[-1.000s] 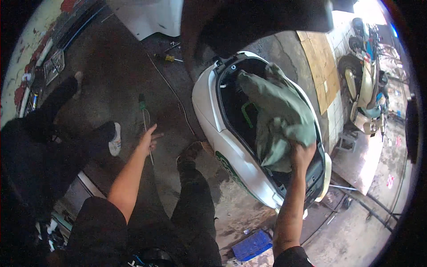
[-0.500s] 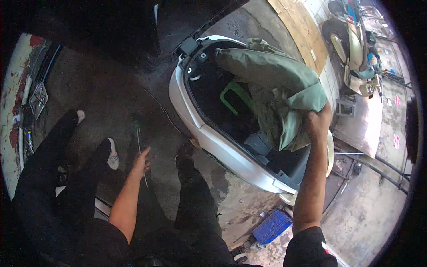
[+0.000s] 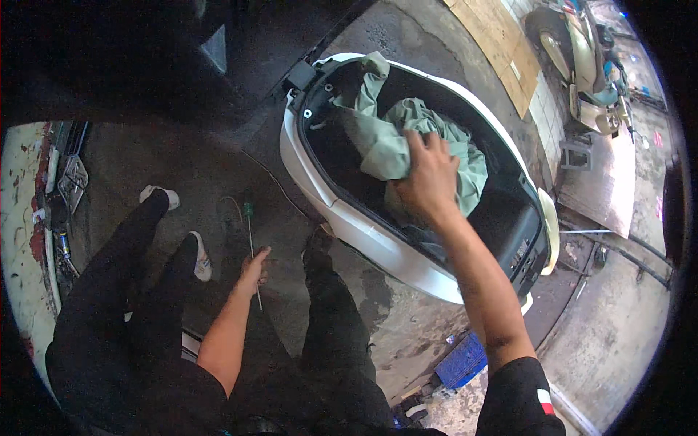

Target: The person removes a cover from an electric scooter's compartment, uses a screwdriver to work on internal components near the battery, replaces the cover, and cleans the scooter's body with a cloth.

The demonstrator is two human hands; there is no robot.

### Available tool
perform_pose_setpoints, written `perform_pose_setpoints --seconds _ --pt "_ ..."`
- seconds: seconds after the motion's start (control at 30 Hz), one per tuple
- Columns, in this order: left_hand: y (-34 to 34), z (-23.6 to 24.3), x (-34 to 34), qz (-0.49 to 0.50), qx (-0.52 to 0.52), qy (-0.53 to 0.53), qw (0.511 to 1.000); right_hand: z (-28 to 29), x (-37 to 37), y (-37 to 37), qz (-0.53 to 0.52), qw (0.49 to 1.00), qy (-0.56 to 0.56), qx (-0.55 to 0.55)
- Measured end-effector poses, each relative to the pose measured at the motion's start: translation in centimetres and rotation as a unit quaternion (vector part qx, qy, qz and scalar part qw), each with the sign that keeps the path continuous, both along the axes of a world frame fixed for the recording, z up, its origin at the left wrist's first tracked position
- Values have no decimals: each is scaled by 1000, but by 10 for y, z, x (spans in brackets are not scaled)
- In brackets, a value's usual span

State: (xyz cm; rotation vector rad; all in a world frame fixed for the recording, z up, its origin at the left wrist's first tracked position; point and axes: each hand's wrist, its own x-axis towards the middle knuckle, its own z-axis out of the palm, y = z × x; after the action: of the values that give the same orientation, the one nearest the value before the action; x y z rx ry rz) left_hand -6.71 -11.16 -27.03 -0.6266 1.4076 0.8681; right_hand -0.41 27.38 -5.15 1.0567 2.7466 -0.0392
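Observation:
A grey-green piece of cloth, perhaps a jacket or raincoat, lies bunched in the dark under-seat compartment of a white scooter body. My right hand is on top of the cloth, fingers bent over a fold of it. One end of the cloth reaches up to the compartment's far rim. Lower left, beside the scooter, my left hand is closed around a thin pale rod or cable. A small green piece sits at its upper end.
Another person's dark-trousered legs and white shoes stand at left. A blue box is on the floor near the scooter's lower end. Flattened cardboard and another scooter are at far right.
My right hand has moved left and lowered the raised cloth into the compartment, covering the green frame-like thing seen there. My left hand still holds the thin rod or cable.

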Motion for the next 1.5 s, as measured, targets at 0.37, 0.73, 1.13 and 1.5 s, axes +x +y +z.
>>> perform_pose_setpoints --seconds 0.37,0.73,1.13,1.5 --pt "-26 -22 7 20 -8 -14 1000 -12 4 -2 16 997 -26 65" --pt "-29 -11 8 -3 -60 8 998 13 12 12 41 997 -10 -72" --pt "-28 -14 4 14 -47 -29 998 1 28 5 34 998 42 -11" --pt "-33 -1 -6 -47 -35 2 998 39 -7 11 112 985 119 -51"
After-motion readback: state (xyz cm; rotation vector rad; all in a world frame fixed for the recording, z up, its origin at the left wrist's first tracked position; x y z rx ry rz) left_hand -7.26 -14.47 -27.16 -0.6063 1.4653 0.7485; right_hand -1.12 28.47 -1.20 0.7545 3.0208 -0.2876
